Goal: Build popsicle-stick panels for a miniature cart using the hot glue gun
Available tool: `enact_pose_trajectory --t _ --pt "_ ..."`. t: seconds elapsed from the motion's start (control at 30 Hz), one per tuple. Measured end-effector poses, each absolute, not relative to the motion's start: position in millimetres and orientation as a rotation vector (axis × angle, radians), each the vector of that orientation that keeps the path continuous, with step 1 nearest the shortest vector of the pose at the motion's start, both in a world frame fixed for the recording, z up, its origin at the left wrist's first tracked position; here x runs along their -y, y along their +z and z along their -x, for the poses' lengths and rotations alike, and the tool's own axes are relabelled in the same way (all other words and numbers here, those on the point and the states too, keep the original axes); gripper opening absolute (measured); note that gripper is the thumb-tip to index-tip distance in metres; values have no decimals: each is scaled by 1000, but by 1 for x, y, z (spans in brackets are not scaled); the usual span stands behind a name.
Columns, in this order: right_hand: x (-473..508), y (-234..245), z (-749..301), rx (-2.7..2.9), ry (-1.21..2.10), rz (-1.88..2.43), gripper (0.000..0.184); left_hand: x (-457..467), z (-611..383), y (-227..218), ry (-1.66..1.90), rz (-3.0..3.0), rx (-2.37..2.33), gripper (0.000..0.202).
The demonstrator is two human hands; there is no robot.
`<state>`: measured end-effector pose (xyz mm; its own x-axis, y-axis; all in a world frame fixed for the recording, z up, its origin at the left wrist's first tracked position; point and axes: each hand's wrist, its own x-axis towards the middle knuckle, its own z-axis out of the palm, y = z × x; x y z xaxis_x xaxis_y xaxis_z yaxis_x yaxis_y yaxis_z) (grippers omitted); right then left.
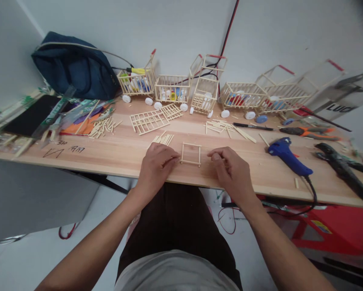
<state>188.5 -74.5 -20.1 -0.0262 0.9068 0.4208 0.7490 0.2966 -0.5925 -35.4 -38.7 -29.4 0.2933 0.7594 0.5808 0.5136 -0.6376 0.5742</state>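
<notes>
A small square frame of thin wooden sticks (pixel 191 163) lies flat near the table's front edge, between my hands. My left hand (pixel 157 163) is closed, thumb and forefinger pinched at the frame's left side. On the right, my right hand (pixel 231 169) is a little apart from the frame. Its fingers are loosely bent, the forefinger reaches toward the frame, and nothing shows between them. Just beyond my left hand is a row of short wooden sticks (pixel 167 140). Farther back lie stick lattice panels (pixel 149 121).
Several stick-built model shopping carts (pixel 172 83) line the wall. At right are a blue glue gun (pixel 289 155), orange-handled pliers (pixel 305 131) and a black-handled tool (pixel 345 169). Loose sticks (pixel 219 126) lie mid-table. A dark blue bag (pixel 75 68) stands at the back left.
</notes>
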Motion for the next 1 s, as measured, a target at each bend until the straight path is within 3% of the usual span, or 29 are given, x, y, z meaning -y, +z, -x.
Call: enact_pose_trajectory --t 0.47,1.0 --pt "73 -23 -192 1566 373 1481 33 39 36 -32 1463 -2189 -1318 10" --pt "67 -25 -197 1417 551 1474 39 41 38 -26 1377 -2143 -1324 12"
